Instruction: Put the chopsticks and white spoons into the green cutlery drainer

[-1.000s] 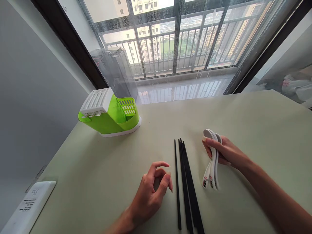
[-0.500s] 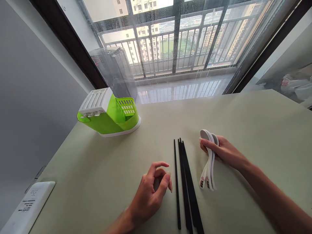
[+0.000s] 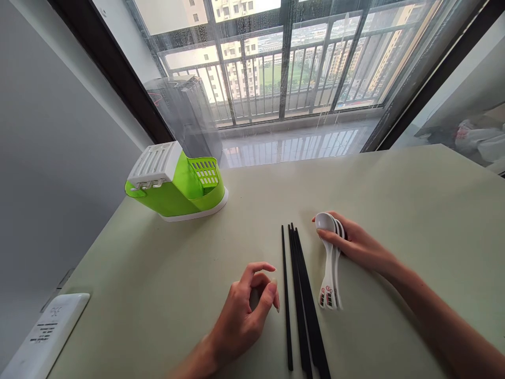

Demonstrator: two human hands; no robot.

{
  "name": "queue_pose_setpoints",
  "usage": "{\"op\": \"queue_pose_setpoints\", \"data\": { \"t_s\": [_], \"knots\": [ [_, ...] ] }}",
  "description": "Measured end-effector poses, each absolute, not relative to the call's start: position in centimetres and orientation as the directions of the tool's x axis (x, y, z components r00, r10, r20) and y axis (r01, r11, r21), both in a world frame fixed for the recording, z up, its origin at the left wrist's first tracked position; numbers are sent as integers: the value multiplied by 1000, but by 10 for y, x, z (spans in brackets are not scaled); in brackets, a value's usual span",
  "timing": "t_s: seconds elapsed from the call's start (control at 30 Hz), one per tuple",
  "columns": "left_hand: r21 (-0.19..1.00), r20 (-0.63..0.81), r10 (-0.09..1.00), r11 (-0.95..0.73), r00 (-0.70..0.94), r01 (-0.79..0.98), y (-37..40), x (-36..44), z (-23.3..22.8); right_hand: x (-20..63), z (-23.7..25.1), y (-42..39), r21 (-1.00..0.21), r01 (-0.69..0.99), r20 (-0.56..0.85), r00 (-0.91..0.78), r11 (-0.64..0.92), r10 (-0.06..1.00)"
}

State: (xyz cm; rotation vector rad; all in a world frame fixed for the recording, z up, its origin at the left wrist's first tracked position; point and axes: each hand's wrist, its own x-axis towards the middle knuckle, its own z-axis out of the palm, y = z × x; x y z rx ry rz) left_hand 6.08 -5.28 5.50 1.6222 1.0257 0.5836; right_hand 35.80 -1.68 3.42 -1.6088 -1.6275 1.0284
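Several white soup spoons (image 3: 329, 258), nested in a stack, are gripped near their bowls by my right hand (image 3: 351, 236). Their handles, printed with red and black marks, point toward me. My left hand (image 3: 250, 305) rests loosely curled over the table with nothing in it, a gap showing between thumb and fingers. Just to its right lie several black chopsticks (image 3: 302, 295), most of them bunched together. A single black chopstick (image 3: 286, 300) lies slightly apart on the left side of the bunch.
A green and white utensil holder (image 3: 177, 184) stands at the table's back left. A white power strip or similar flat device (image 3: 53, 331) lies at the left edge. Beyond the pale table (image 3: 138, 295) is a large window (image 3: 284, 79).
My right hand has shifted a little left with the spoons and turned them, so the front bowl now faces up more. My left hand has barely moved.
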Motion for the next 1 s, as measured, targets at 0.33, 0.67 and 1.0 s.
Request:
{"op": "queue_pose_setpoints", "data": {
  "t_s": [0.33,0.67,1.0],
  "knots": [
    [938,-130,843,-65,522,339,-53,59,52,346,24,-19,-754,645,92,-85,125,992],
    [937,-128,842,-69,523,341,-53,60,53,338,20,-21,-724,675,127,-76,145,989],
    [932,-135,841,-71,524,355,-53,60,52,339,21,-20,-696,699,152,-79,164,985]
  ]
}}
